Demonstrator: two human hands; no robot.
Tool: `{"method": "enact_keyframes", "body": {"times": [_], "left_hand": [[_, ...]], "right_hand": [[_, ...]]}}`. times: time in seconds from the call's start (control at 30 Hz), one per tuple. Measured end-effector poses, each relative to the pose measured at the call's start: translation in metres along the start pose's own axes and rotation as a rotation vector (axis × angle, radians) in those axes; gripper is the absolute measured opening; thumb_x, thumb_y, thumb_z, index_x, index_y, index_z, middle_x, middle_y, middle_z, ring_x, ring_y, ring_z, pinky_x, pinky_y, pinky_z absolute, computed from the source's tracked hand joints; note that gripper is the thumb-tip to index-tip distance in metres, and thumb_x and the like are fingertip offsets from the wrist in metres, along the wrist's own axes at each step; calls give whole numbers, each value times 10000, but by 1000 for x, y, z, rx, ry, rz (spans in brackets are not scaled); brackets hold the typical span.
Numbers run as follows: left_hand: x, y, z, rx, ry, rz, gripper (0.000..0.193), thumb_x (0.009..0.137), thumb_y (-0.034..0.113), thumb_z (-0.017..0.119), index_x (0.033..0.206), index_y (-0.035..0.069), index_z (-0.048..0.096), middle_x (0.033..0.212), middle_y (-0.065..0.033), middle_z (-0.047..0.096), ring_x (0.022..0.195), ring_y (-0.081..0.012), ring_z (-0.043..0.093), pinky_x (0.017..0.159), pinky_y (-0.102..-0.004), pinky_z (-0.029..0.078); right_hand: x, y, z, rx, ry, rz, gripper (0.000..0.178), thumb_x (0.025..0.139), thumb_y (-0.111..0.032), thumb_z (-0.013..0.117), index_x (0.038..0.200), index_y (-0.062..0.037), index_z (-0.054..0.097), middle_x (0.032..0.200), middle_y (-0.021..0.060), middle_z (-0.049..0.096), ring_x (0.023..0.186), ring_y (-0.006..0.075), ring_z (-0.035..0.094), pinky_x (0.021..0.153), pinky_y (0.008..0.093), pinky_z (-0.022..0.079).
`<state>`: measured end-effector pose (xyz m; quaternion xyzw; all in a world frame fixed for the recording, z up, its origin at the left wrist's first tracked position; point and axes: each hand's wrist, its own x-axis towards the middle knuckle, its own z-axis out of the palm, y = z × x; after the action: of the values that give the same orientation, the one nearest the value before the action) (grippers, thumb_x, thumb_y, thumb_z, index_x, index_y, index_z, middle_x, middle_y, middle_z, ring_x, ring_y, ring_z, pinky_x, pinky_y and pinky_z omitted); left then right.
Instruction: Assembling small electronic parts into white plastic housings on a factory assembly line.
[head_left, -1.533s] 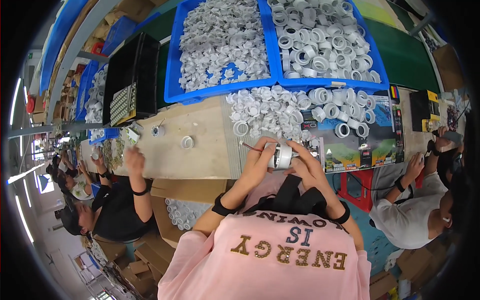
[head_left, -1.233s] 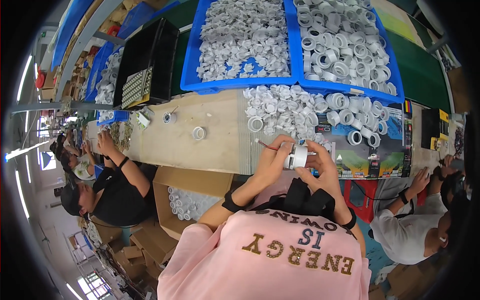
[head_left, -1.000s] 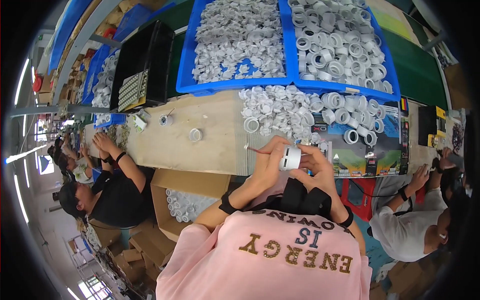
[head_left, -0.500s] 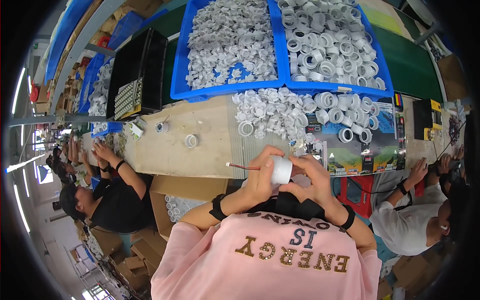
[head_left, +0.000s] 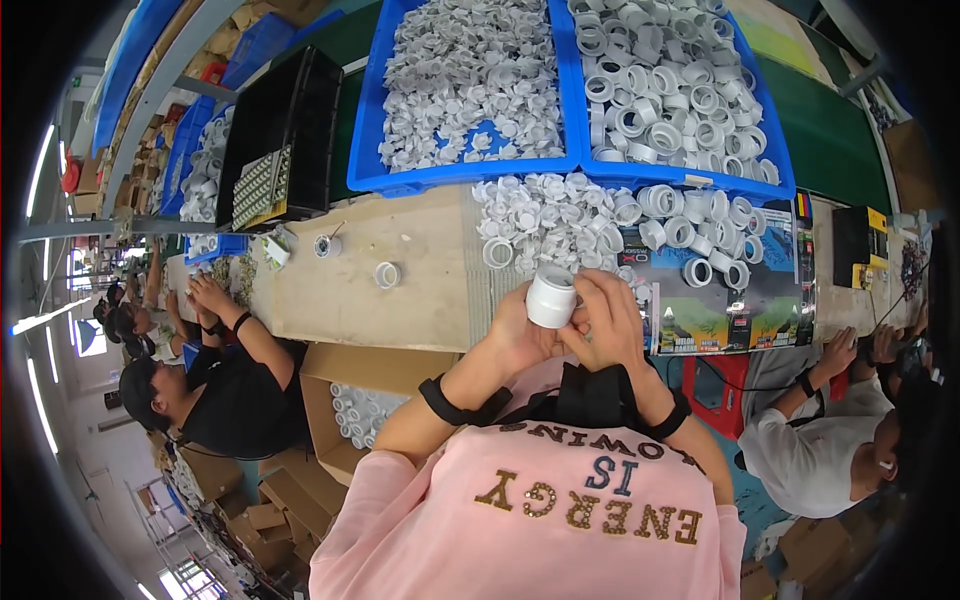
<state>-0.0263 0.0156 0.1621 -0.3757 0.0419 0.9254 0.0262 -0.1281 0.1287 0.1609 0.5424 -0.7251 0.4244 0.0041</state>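
A short white plastic cylinder point(head_left: 551, 297), wider at its lower end and with its rim facing up, is held in front of my chest at the table's near edge. My left hand point(head_left: 516, 328) is closed around its left side and underside. My right hand point(head_left: 608, 322) has its fingers bent against the cylinder's right side, with the thumb low beside it. What lies inside the cylinder is too small to make out. Just beyond my hands lie a heap of small white plastic caps point(head_left: 545, 215) and a pile of white rings point(head_left: 697, 228).
Two blue bins point(head_left: 470, 178) of white parts stand at the back. A single white ring point(head_left: 387, 274) and a small pot point(head_left: 326, 246) are on the table to the left, near a black crate point(head_left: 282, 140). A cardboard box point(head_left: 325, 420) holds white parts below. Co-workers sit on both sides.
The cylinder has been turned from lying sideways to upright, rim up, and moved slightly away from me. The red wire with its small connector, seen at its left before, no longer shows.
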Motion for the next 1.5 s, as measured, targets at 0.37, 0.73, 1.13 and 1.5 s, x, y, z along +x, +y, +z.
{"method": "enact_keyframes", "body": {"times": [0.37, 0.73, 1.13, 1.5], "left_hand": [[-14, 21, -65, 430, 238, 346, 454, 863, 457, 493, 1121, 83, 489, 906, -107, 594, 742, -197, 609, 596, -295, 474], [-82, 150, -315, 1017, 1771, 806, 766, 581, 348, 792, 1165, -8, 447, 991, -226, 578, 852, -334, 590, 749, -367, 480], [9, 113, -280, 1089, 1496, 1060, 483, 642, 229, 700, 1052, 30, 543, 882, -166, 576, 764, -307, 577, 685, -378, 466], [74, 81, -229, 1360, 912, 996, 432, 645, 288, 704, 961, 13, 599, 669, -117, 613, 624, -232, 613, 583, -342, 477]], "right_hand": [[-25, 13, 5, 172, -331, 288, 550, 674, -262, 709, 1120, -13, 504, 993, 197, 571, 891, 353, 553, 773, 423, 438], [-69, 48, -19, 219, -397, 623, 353, 736, -94, 652, 1058, -25, 523, 867, 156, 600, 691, 267, 591, 610, 346, 465], [-65, 44, -18, 185, -373, 530, 357, 745, -110, 650, 1074, -42, 530, 878, 163, 607, 706, 260, 611, 596, 340, 477], [-70, 55, -23, 243, -395, 577, 322, 767, -190, 643, 1035, -39, 549, 862, 150, 609, 714, 284, 597, 630, 353, 471]]}}
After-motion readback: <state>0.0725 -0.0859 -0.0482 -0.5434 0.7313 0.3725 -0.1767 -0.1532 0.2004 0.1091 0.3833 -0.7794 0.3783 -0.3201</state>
